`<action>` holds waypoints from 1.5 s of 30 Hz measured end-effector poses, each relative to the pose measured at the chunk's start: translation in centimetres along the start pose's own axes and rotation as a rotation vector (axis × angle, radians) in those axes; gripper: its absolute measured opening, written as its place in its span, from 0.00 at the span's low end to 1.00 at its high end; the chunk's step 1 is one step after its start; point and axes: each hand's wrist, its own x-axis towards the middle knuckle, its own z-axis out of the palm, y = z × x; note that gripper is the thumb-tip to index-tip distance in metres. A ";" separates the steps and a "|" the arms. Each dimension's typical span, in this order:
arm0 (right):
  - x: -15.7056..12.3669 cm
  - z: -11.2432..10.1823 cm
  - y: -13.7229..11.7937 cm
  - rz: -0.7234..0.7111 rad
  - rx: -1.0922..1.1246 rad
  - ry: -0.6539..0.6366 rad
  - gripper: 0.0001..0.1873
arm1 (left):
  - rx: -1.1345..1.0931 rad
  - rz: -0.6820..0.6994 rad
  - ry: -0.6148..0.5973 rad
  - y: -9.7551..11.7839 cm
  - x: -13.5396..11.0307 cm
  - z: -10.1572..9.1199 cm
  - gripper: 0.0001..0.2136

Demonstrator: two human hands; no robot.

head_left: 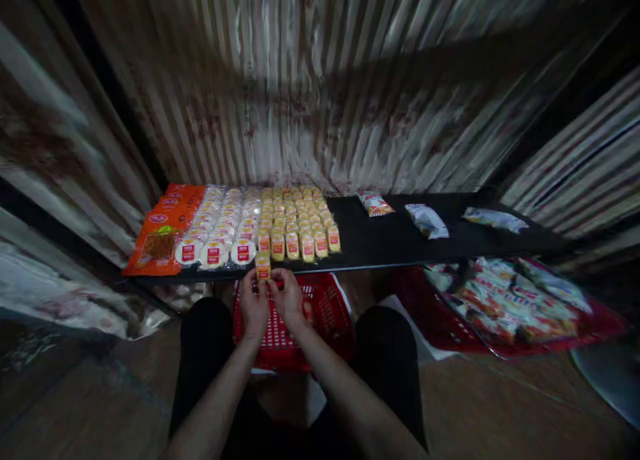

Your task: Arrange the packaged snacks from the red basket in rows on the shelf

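Between the fingertips of my left hand (254, 307) and my right hand (288, 296) is a small yellow wrapped snack (263, 267) with a red label, held upright at the shelf's front edge. Both hands are closed in a pinch on its lower part. Just behind it, rows of similar yellow wrapped snacks (293, 245) stand on the black shelf (373, 243). To their left are rows of round white wrapped snacks (213, 253) with red labels. Below my hands sits a red plastic basket (327, 307), partly hidden by my arms.
A flat orange snack bag (167, 213) lies at the shelf's left end. Spaced along its right side are several packets, including an orange-and-white packet (375, 204). A second red basket (425, 313) at right holds white-and-orange packets (515, 300). Corrugated metal (300, 80) rises behind the shelf.
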 end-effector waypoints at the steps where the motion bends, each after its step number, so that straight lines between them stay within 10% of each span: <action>1: 0.0 0.0 -0.1 0.001 -0.002 0.006 0.07 | 0.011 0.007 0.005 0.0 0.1 0.0 0.13; 34: 1.7 1.4 -0.1 -0.150 -0.095 0.057 0.19 | 0.067 0.084 0.009 -0.6 3.3 1.4 0.16; 45: 1.6 1.1 0.1 -0.178 -0.114 0.015 0.22 | 0.287 0.342 0.005 -1.2 3.7 1.2 0.16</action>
